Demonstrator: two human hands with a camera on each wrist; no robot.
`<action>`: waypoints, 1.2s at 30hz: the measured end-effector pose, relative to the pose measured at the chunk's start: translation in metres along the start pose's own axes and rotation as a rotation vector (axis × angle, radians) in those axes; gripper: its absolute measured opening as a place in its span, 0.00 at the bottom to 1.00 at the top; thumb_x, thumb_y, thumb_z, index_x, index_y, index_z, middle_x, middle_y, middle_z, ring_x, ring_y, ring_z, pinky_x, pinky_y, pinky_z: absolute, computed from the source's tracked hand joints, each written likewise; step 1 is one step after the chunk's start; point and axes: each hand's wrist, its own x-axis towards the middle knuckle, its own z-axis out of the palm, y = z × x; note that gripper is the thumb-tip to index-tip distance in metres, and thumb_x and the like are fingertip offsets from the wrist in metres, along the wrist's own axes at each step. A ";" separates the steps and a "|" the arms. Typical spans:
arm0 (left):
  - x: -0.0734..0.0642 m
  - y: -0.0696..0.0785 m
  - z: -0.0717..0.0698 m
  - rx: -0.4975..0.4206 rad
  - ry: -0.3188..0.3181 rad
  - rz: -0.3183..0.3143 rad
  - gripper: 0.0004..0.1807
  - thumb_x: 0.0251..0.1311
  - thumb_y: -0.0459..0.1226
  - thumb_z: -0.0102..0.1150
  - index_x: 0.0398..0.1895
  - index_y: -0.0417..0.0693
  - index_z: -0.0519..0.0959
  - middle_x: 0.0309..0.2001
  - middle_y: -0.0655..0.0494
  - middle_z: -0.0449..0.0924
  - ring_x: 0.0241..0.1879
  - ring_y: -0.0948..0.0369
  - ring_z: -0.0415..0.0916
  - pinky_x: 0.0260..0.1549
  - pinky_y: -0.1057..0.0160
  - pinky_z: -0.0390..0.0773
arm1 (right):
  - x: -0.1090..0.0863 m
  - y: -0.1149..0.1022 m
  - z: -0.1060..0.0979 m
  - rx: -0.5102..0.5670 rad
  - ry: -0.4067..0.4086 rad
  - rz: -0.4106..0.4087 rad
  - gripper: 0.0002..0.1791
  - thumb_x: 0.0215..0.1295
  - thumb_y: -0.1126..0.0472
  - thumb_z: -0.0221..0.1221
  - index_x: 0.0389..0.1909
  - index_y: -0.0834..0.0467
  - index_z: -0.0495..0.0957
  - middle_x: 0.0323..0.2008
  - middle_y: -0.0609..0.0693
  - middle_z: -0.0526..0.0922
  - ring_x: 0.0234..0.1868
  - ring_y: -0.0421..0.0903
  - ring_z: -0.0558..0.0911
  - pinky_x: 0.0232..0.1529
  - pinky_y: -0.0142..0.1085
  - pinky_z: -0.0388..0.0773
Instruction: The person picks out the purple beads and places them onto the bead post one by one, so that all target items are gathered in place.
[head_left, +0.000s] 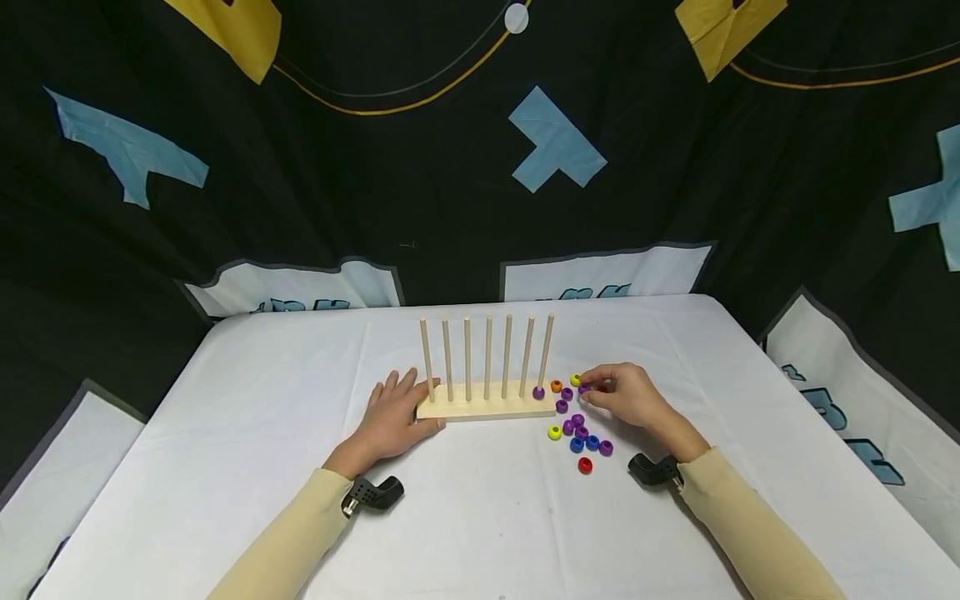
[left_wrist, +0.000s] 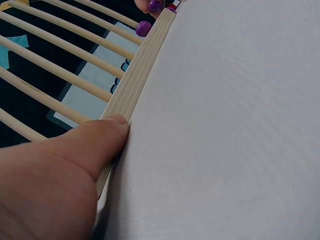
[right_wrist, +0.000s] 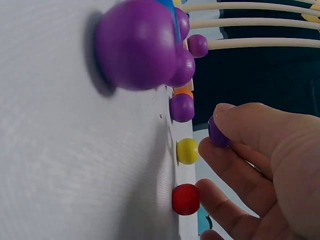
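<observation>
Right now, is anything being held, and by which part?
Yes: the right hand pinches a purple bead by its sides, between thumb and fingertip. The left hand holds the wooden rack by its left end, thumb against the front edge.

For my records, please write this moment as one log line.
left hand: holds peg rack | right hand: pinches purple bead | rightmost peg: threaded bead

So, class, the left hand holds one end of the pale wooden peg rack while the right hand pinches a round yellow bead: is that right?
Not quite: the right hand pinches a round purple bead, as the right wrist view shows. The left hand does hold one end of the pale wooden peg rack.
</observation>
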 end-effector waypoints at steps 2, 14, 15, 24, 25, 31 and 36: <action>0.000 -0.001 0.001 -0.001 -0.001 -0.001 0.37 0.66 0.51 0.61 0.76 0.47 0.67 0.78 0.29 0.53 0.79 0.28 0.40 0.73 0.26 0.42 | 0.000 -0.001 -0.001 0.005 0.003 -0.005 0.11 0.61 0.65 0.69 0.45 0.63 0.88 0.42 0.56 0.90 0.41 0.48 0.83 0.52 0.51 0.83; -0.001 0.000 0.000 -0.006 0.005 0.004 0.37 0.66 0.50 0.61 0.75 0.47 0.67 0.78 0.29 0.53 0.78 0.28 0.41 0.73 0.26 0.42 | 0.001 -0.011 -0.013 0.007 0.039 -0.021 0.14 0.61 0.65 0.68 0.47 0.63 0.87 0.45 0.59 0.90 0.56 0.61 0.83 0.64 0.62 0.73; -0.001 0.000 0.000 -0.006 0.005 0.003 0.37 0.66 0.50 0.61 0.75 0.47 0.67 0.78 0.29 0.53 0.78 0.28 0.41 0.73 0.26 0.42 | 0.001 -0.012 -0.015 0.007 0.044 -0.021 0.14 0.61 0.65 0.68 0.47 0.63 0.87 0.45 0.59 0.90 0.56 0.61 0.83 0.64 0.61 0.73; -0.001 0.000 0.000 -0.004 0.011 0.007 0.37 0.66 0.50 0.61 0.75 0.46 0.68 0.78 0.28 0.54 0.78 0.27 0.41 0.73 0.26 0.42 | 0.010 -0.029 -0.029 0.014 0.087 -0.020 0.14 0.62 0.64 0.68 0.48 0.63 0.86 0.47 0.61 0.89 0.59 0.61 0.81 0.64 0.62 0.72; -0.001 0.001 0.000 -0.002 0.011 0.008 0.37 0.66 0.50 0.61 0.75 0.46 0.68 0.78 0.28 0.54 0.78 0.27 0.41 0.73 0.26 0.42 | 0.011 -0.031 -0.030 0.018 0.091 -0.020 0.14 0.62 0.64 0.67 0.48 0.64 0.86 0.47 0.61 0.89 0.59 0.61 0.81 0.64 0.62 0.72; -0.002 0.002 -0.001 -0.006 0.006 0.007 0.37 0.66 0.50 0.62 0.75 0.46 0.67 0.78 0.28 0.53 0.78 0.27 0.41 0.73 0.26 0.42 | 0.017 -0.041 -0.035 0.046 0.121 -0.036 0.14 0.63 0.63 0.68 0.48 0.65 0.86 0.49 0.62 0.89 0.59 0.62 0.82 0.63 0.61 0.75; -0.001 0.003 -0.001 0.000 0.003 0.009 0.37 0.66 0.50 0.61 0.75 0.46 0.67 0.78 0.28 0.53 0.78 0.27 0.41 0.73 0.26 0.42 | 0.022 -0.051 -0.040 0.062 0.137 -0.054 0.15 0.63 0.63 0.68 0.48 0.65 0.86 0.48 0.62 0.89 0.59 0.61 0.81 0.61 0.59 0.77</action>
